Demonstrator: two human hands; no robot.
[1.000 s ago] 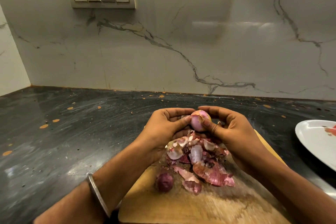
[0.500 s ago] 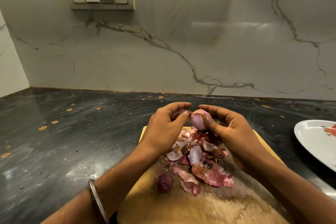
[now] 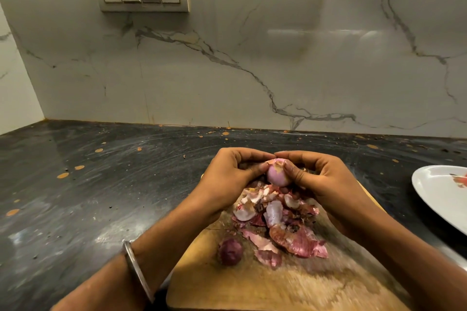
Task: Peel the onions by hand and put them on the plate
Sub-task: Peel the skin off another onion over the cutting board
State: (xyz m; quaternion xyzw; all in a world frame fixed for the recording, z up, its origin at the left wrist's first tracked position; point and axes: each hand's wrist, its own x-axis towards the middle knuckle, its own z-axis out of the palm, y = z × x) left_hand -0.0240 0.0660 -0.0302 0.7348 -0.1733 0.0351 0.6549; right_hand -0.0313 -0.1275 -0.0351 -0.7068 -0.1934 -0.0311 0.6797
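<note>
Head view: both hands, left point(image 3: 228, 179) and right point(image 3: 326, 182), gripped one pale onion point(image 3: 278, 175) with curled fingers above the peel pile point(image 3: 280, 225) on the cutting board point(image 3: 252, 288), dark unpeeled onion point(image 3: 230, 251) beside it, plate point(image 3: 439, 194) at the tabletop's point(image 3: 101, 197) right edge.

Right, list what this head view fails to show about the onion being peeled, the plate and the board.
- Onion: its far side and base are covered by the fingers of the left hand and right hand.
- Plate: cut off by the right edge; its contents are mostly out of frame.
- Cutting board: near part blurred, far end hidden under the peels.
</note>
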